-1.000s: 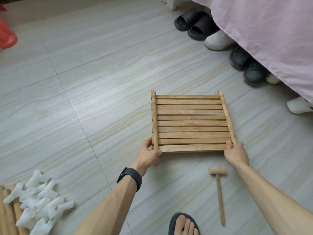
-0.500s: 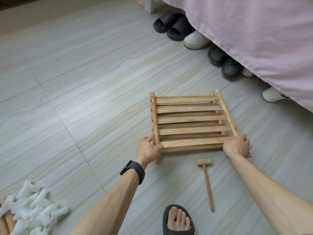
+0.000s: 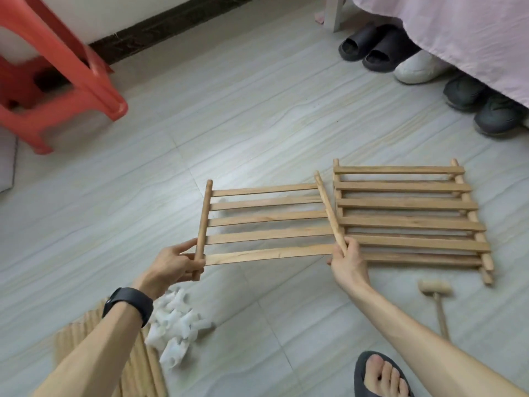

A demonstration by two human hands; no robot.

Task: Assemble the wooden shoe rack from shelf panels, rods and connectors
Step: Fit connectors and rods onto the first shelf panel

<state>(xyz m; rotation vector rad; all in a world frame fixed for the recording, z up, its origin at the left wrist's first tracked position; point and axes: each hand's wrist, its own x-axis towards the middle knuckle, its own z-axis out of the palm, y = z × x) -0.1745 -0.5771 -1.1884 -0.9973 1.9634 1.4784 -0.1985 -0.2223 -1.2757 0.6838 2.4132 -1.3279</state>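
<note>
Nearest, a foot in a dark sandal (image 3: 378, 376) stands on the pale tiled floor (image 3: 229, 124). At lower left a bundle of wooden rods (image 3: 146, 368) lies partly under the person's left forearm, with a heap of white connectors (image 3: 177, 325) just beside it. A small wooden mallet (image 3: 435, 287) rests on the tiles to the right of the right arm.

Further out, both hands hold one slatted shelf panel (image 3: 266, 222) by its near corners. The left hand (image 3: 171, 265), with a black wristband (image 3: 128, 304) on its wrist, has its fingers curled round the near end of the panel's left rail. The right hand (image 3: 347, 262) pinches the near end of the right rail between thumb and fingers. That right rail crosses the left edge of a stack of shelf panels (image 3: 409, 222) lying flat on the floor; whether the two touch cannot be told.

Beyond them, a red plastic stool (image 3: 57, 67) stands at far left near a dark baseboard (image 3: 171, 27). At far right, black slippers (image 3: 369, 50), a white shoe (image 3: 415, 70) and dark sneakers (image 3: 483, 107) line up under the edge of a hanging pink sheet (image 3: 472, 32).
</note>
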